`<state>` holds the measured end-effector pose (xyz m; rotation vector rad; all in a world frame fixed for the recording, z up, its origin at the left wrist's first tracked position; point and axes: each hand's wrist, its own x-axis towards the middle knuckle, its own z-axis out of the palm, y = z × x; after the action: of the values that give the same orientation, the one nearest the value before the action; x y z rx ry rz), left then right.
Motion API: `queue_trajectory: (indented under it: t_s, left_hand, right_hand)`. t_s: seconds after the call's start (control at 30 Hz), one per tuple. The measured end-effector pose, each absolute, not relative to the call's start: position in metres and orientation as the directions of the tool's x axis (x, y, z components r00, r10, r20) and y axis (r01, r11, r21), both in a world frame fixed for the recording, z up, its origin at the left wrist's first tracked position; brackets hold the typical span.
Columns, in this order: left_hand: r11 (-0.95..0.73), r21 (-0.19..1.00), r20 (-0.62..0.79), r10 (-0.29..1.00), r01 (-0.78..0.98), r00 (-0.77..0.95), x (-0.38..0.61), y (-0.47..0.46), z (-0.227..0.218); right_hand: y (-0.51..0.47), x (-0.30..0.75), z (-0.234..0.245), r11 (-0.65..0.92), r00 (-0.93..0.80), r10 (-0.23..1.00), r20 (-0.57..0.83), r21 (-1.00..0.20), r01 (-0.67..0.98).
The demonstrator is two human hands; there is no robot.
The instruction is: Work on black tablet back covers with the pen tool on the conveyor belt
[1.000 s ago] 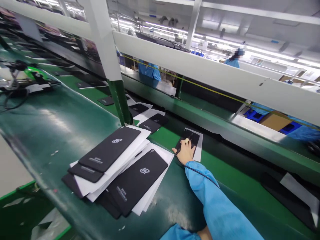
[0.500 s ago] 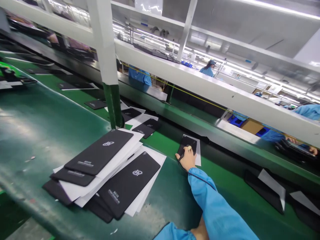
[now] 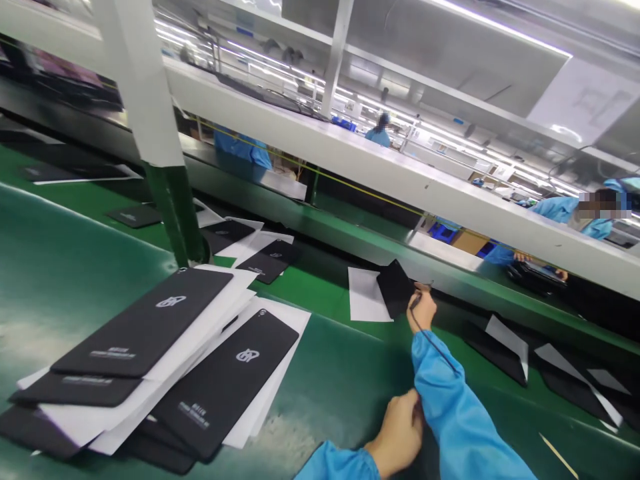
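My right hand (image 3: 423,310) reaches out over the green belt and is closed on the edge of a black back cover (image 3: 395,287). The cover is tilted up off a white paper sheet (image 3: 365,297) that lies flat on the belt. A thin dark cord runs from that wrist along my blue sleeve. My left hand (image 3: 395,433) is low in the view, fingers curled against the right sleeve; what it grips is hidden. Close on my left lies a loose pile of black covers (image 3: 150,327) and white sheets (image 3: 273,317).
A white-and-green post (image 3: 170,200) stands behind the pile. More covers on paper (image 3: 270,257) lie further up the belt and to the right (image 3: 500,340). A white rail (image 3: 400,180) crosses above. People in blue coats work beyond it.
My right hand has raised the black cover off its white sheet and carried it right. My left hand has come up to the right sleeve. The view has swung right.
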<state>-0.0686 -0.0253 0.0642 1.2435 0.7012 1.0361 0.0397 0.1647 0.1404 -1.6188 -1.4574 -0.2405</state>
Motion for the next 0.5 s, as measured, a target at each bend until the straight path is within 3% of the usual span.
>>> queue_trajectory:
  t_s: [0.13,0.27,0.33,0.43,0.5]
  left_hand:
    - [-0.067,0.976,0.078,0.996,-0.208,0.049,-0.078,-0.011,0.072]
    - [-0.071,0.951,-0.009,0.967,-0.301,-0.256,-0.096,0.003,0.082]
    - [-0.010,0.924,-0.074,0.976,-0.383,-0.205,-0.099,0.008,0.084]
    - [0.164,0.856,-0.140,0.986,-0.491,0.085,-0.098,0.008,0.082]
    - [0.230,0.831,-0.168,0.972,-0.506,0.166,-0.095,0.006,0.080]
  right_hand:
    - [0.118,0.099,0.160,0.181,0.337,0.601,0.725,-0.534,0.826]
    - [0.048,0.143,0.152,0.228,0.336,0.636,0.694,-0.585,0.778]
    - [0.018,0.154,0.137,0.221,0.331,0.688,0.646,-0.621,0.752]
    - [-0.015,0.160,0.114,0.193,0.312,0.772,0.554,-0.673,0.714]
    - [-0.028,0.163,0.107,0.190,0.296,0.790,0.537,-0.674,0.714]
